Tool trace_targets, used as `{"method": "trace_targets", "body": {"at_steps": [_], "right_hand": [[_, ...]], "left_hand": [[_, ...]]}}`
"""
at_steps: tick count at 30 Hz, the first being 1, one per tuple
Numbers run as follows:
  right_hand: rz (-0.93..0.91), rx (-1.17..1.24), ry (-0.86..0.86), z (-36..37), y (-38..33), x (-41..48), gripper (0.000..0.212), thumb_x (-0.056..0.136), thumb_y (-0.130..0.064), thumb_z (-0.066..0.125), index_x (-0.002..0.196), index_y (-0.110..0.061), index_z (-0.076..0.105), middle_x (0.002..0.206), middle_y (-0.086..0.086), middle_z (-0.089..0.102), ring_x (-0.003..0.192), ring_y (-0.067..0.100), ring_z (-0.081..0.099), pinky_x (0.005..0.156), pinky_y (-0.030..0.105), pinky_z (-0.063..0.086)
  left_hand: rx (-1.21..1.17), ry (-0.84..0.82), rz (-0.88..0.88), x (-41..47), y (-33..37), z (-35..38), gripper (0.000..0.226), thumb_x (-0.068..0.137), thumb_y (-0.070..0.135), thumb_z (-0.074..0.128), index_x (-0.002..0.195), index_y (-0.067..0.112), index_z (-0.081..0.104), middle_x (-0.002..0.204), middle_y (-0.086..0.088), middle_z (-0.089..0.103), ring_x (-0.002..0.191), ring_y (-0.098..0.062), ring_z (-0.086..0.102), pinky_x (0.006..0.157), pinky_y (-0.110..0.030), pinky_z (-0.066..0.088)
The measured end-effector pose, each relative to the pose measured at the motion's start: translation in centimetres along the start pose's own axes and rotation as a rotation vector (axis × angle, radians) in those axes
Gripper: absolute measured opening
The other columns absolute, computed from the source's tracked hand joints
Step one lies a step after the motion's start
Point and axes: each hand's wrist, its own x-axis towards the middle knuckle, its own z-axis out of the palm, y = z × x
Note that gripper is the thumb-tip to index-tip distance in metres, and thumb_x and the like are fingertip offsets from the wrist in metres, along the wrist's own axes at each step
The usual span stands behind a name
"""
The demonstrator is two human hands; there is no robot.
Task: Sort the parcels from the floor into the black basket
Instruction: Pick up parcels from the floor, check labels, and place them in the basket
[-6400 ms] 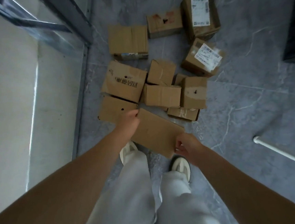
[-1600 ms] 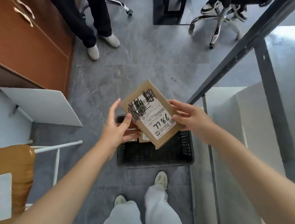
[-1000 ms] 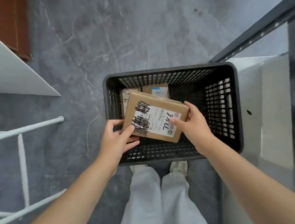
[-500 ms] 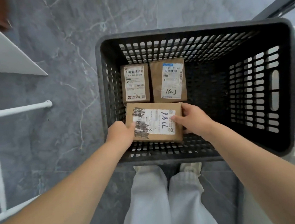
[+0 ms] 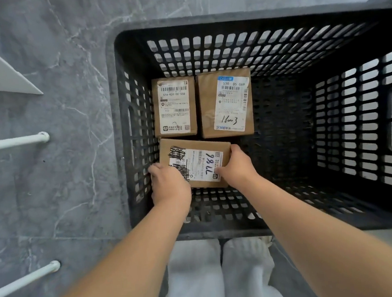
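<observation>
Setting a third parcel into the basket's near-left corner

Grey marbled floor [image 5: 62,172] surrounds the black basket [image 5: 238,18], a slotted plastic crate that fills most of the view. The person's pale trousers [image 5: 197,278] stand just behind its near rim. Two cardboard parcels already lie flat on the far-left part of its bottom, side by side. The 516-K20 parcel [image 5: 174,106] is on the left and the 530 05 069 parcel [image 5: 225,103] to its right, both with long axes running away from the person.

The scribbled-label parcel [image 5: 198,158] lies just on the near side of them, label up, its long axis turned crosswise, left to right. It looks to be on the basket bottom or just above it; I cannot tell which.

The left hand [image 5: 170,186] grips its left short end, fingers [image 5: 155,169] curled over the edge and squeezed between box and basket wall. The right hand [image 5: 237,166] pinches the right end, thumb on the label, fingers [image 5: 234,148] wrapped round the far corner.

Letting go, as I judge it, means each hand drawing outward along that long axis. The right has open room beside it. The left has almost none, so it would likely have to lift upward instead.
</observation>
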Motion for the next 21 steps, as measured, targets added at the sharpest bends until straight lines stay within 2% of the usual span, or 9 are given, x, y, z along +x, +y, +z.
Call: {"method": "trace_targets", "body": {"at_steps": [2,5,7,10,12,14,17,19,21], "right_hand": [[-0.005,0.009,0.035,0.5,0.3,0.0,0.052,0.085,-0.005,0.072,0.130,-0.014,0.046,0.130,0.006,0.059,0.121,0.023,0.057,0.095,0.034,0.049],[-0.040,0.014,0.048,0.5,0.6,0.0,0.051,0.086,-0.005,0.071,0.130,-0.015,0.048,0.129,0.006,0.060,0.121,0.021,0.058,0.095,0.032,0.048],[-0.048,0.011,0.039,0.5,0.6,-0.1,0.051,0.086,-0.006,0.071,0.131,-0.015,0.048,0.129,0.005,0.060,0.120,0.021,0.058,0.094,0.031,0.048],[-0.071,0.011,0.031,0.6,0.9,-0.3,0.049,0.086,-0.009,0.072,0.130,-0.015,0.050,0.128,0.004,0.061,0.120,0.019,0.058,0.093,0.029,0.047],[-0.080,0.028,0.036,0.8,1.0,-0.6,0.048,0.086,-0.009,0.072,0.129,-0.015,0.052,0.127,0.003,0.063,0.118,0.018,0.059,0.092,0.027,0.047],[-0.059,0.021,0.035,1.0,0.8,-0.8,0.045,0.089,-0.008,0.068,0.129,-0.017,0.053,0.128,0.003,0.062,0.119,0.018,0.059,0.092,0.028,0.048],[-0.022,-0.038,-0.004,0.7,0.3,-0.9,0.040,0.093,-0.007,0.058,0.132,-0.019,0.053,0.128,0.003,0.062,0.116,0.019,0.059,0.083,0.026,0.046],[-0.011,-0.124,-0.050,0.0,-0.1,-1.5,0.038,0.095,-0.011,0.052,0.132,-0.018,0.054,0.125,0.005,0.062,0.108,0.021,0.060,0.078,0.027,0.047],[0.004,-0.198,-0.069,-0.9,-0.8,-3.0,0.036,0.096,-0.014,0.049,0.131,-0.014,0.056,0.123,0.007,0.063,0.103,0.023,0.061,0.079,0.031,0.051]], "left_hand": [[0.043,0.045,0.005,0.1,-0.3,1.2,0.060,0.093,0.001,0.053,0.142,-0.004,0.019,0.132,-0.014,0.034,0.116,-0.028,0.051,0.082,-0.036,0.047],[0.061,0.094,-0.024,0.7,-0.6,1.6,0.047,0.097,0.003,0.043,0.139,0.000,0.021,0.133,-0.012,0.040,0.116,-0.025,0.053,0.082,-0.033,0.048],[0.062,0.091,-0.031,0.6,-0.6,1.6,0.049,0.096,0.004,0.044,0.139,-0.001,0.021,0.134,-0.012,0.040,0.117,-0.025,0.054,0.085,-0.033,0.048],[0.086,-0.007,0.013,-0.9,-0.2,1.6,0.059,0.093,0.005,0.053,0.138,0.004,0.014,0.135,-0.010,0.027,0.124,-0.025,0.045,0.092,-0.034,0.047],[0.074,-0.098,-0.015,-1.7,0.3,1.5,0.074,0.087,0.010,0.064,0.140,0.003,0.013,0.137,-0.009,0.020,0.126,-0.025,0.036,0.095,-0.035,0.046],[0.074,-0.172,-0.067,-1.8,0.8,1.3,0.077,0.086,0.015,0.067,0.143,-0.003,0.018,0.142,-0.011,0.016,0.127,-0.026,0.030,0.097,-0.034,0.044],[0.031,-0.260,-0.094,-1.1,0.8,0.5,0.058,0.092,0.014,0.059,0.140,0.001,0.030,0.145,-0.014,0.019,0.128,-0.029,0.035,0.102,-0.036,0.043],[0.095,-0.302,-0.005,-0.8,0.2,-0.6,0.048,0.094,0.014,0.052,0.138,-0.002,0.040,0.147,-0.016,0.027,0.129,-0.032,0.040,0.104,-0.037,0.040],[0.121,-0.334,0.093,-1.4,-0.7,-2.3,0.042,0.095,0.011,0.044,0.135,-0.001,0.045,0.146,-0.017,0.034,0.128,-0.033,0.043,0.105,-0.038,0.040]]}}
